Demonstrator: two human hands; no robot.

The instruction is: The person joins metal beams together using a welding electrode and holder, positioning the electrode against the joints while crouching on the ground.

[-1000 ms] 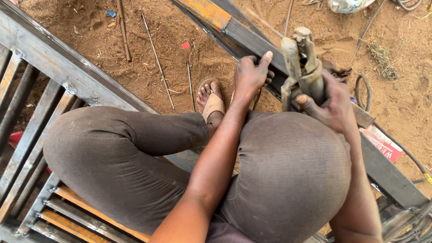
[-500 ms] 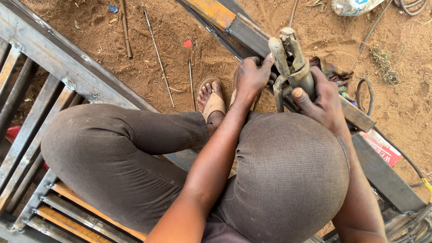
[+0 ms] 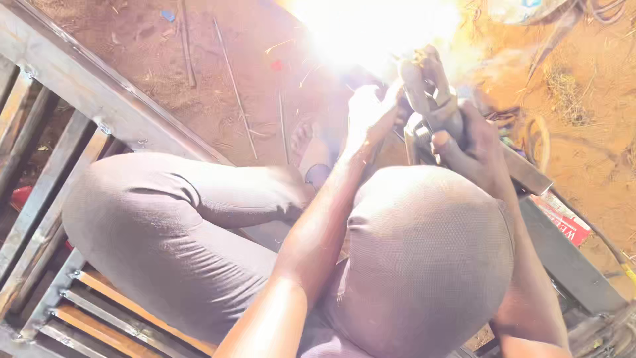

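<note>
The right hand (image 3: 474, 142) is wrapped tight around the handle of a welding electrode holder (image 3: 427, 93), a grey clamp tool that stands tilted up and to the left out of the fist, its head reaching into a white flare. The left hand (image 3: 368, 113) sits just beside it on the left, fingers curled and thumb raised against the side of the holder; whether it grips the tool or only steadies it cannot be told, since the glare washes out the fingertips. What has changed is that flare: half a second ago the ground, the steel bar and the holder were all plainly lit and no arc burned, and now a blinding arc glow (image 3: 371, 33) covers the top middle of the view, hiding the joint and the tip of the holder. That suggests the arc has just been struck and metal is being joined at this instant, with the holder lifted a little nearer the camera than before. Below the hands, 2 knees in brown-grey trousers fill the middle; a bare foot in a sandal (image 3: 311, 149) shows between them. A dark steel bar (image 3: 530, 176) runs under the right hand toward the lower right. A gate frame (image 3: 86, 86) of steel bars lies at the left, thin welding rods (image 3: 232, 86) lie on the red earth, and a red box (image 3: 563, 222) rests by the bar.
</note>
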